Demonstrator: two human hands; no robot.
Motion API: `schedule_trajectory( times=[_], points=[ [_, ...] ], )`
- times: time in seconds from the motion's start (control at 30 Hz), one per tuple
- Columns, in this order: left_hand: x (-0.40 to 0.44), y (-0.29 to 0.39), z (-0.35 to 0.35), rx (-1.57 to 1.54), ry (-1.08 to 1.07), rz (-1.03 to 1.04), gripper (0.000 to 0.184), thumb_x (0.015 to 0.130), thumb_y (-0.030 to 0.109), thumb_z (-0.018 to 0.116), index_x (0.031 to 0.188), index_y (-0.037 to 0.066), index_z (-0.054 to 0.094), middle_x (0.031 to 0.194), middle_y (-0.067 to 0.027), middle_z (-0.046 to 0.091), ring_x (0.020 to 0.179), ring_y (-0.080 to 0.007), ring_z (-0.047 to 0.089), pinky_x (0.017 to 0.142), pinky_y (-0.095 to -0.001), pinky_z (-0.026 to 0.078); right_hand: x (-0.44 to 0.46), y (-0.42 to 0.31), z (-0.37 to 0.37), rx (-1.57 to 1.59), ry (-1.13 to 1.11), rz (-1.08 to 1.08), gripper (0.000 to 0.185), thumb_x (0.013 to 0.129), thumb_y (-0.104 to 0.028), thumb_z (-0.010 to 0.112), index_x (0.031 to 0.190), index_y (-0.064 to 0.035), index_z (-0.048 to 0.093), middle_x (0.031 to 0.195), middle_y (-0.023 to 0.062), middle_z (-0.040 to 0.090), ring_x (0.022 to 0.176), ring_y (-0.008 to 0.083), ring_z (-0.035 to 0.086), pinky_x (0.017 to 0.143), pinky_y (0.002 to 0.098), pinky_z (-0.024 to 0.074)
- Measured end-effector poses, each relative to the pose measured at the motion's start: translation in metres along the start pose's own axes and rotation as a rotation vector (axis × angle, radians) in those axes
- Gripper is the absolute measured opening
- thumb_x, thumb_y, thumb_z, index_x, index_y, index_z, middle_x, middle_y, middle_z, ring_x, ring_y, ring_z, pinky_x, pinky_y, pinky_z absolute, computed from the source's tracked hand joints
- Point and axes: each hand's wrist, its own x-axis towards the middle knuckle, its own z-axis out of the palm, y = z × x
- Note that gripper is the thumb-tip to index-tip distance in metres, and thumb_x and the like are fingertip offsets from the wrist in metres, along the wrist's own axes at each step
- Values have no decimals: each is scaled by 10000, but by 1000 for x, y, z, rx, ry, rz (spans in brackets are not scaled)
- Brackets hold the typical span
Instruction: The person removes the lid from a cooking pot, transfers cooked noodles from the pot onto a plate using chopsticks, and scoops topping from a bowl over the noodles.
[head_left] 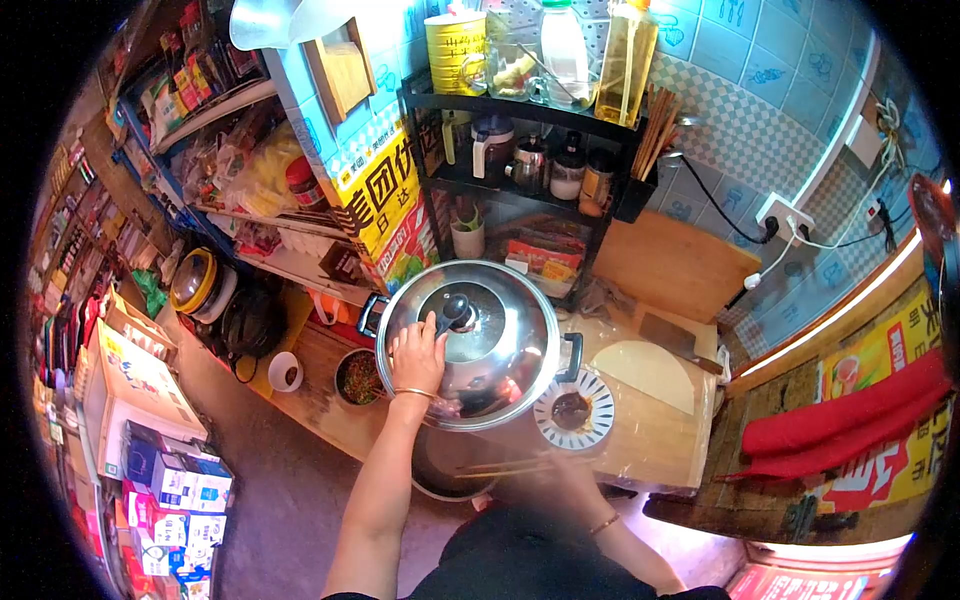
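Note:
A large steel lid [520,335] with a black knob [457,312] fills the middle of the view. My left hand [418,358] lies over its left part, fingers reaching to the knob and closed about it. Blurred by motion, my right hand [555,488] is below the lid, beside a pair of chopsticks [500,468] that points left over a dark pan [435,460]. Its fingers are smeared. A striped plate [602,412] with dark sauce sits just above my right hand. The lid hides what is under it.
A bowl of chopped food [358,378] and a white cup [285,372] stand at the left. Behind is a black rack [515,198] with bottles. On the right are a cleaver [668,335], a pale half-round board [645,372] and a red cloth [840,420].

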Motion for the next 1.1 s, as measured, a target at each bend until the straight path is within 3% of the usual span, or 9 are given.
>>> schedule_trajectory(
  times=[0.13, 0.67, 0.77, 0.83, 0.9, 0.97, 1.1],
  points=[
    [0, 0, 0, -9, 6, 0, 423, 832, 226, 603, 1207, 47, 523, 950, -120, 563, 876, -280, 528, 753, -380, 426, -5, -6, 6, -121, 32, -35, 319, 949, -246, 498, 1007, 54, 589, 835, 116, 633, 660, 167, 632, 534, 244, 527],
    [-1, 0, 0, 9, -7, -5, 432, 833, 227, 602, 1216, 46, 516, 942, -115, 556, 860, -280, 523, 742, -382, 424, -1, -5, 0, -7, 55, -25, 303, 953, -220, 484, 995, 60, 590, 814, 118, 636, 642, 166, 632, 522, 233, 526],
    [-1, -1, 1, 2, 23, 13, 434, 833, 232, 602, 1216, 47, 515, 943, -111, 557, 867, -277, 524, 741, -380, 424, 0, -13, -5, -414, 24, -277, 300, 953, -216, 482, 996, 60, 591, 790, 116, 638, 625, 159, 628, 517, 229, 523],
    [-1, 0, 0, -3, -5, -4, 437, 832, 232, 603, 1218, 47, 514, 943, -108, 556, 871, -275, 524, 748, -379, 424, 4, -16, -9, -359, 50, -202, 298, 953, -212, 480, 991, 61, 593, 777, 115, 637, 610, 153, 625, 510, 224, 519],
    [-1, 0, 0, 4, -5, 0, 439, 832, 232, 603, 1220, 47, 512, 944, -108, 557, 872, -275, 524, 749, -379, 424, 3, -20, -9, -410, 36, -293, 296, 956, -205, 474, 994, 63, 594, 778, 118, 636, 604, 148, 623, 502, 218, 516],
    [-1, -1, 0, 12, -5, 4, 441, 832, 233, 602, 1222, 47, 511, 946, -108, 557, 872, -275, 524, 750, -379, 425, -9, -43, 7, -131, 155, 8, 302, 958, -206, 470, 989, 66, 597, 784, 120, 637, 605, 148, 623, 497, 214, 514],
    [0, -1, 0, 1, -14, -1, 439, 835, 235, 598, 1222, 48, 510, 952, -109, 560, 871, -277, 524, 750, -381, 425, 4, -28, -8, -50, 140, -56, 305, 958, -208, 472, 994, 69, 595, 794, 123, 638, 608, 150, 625, 498, 216, 516]
  ],
)
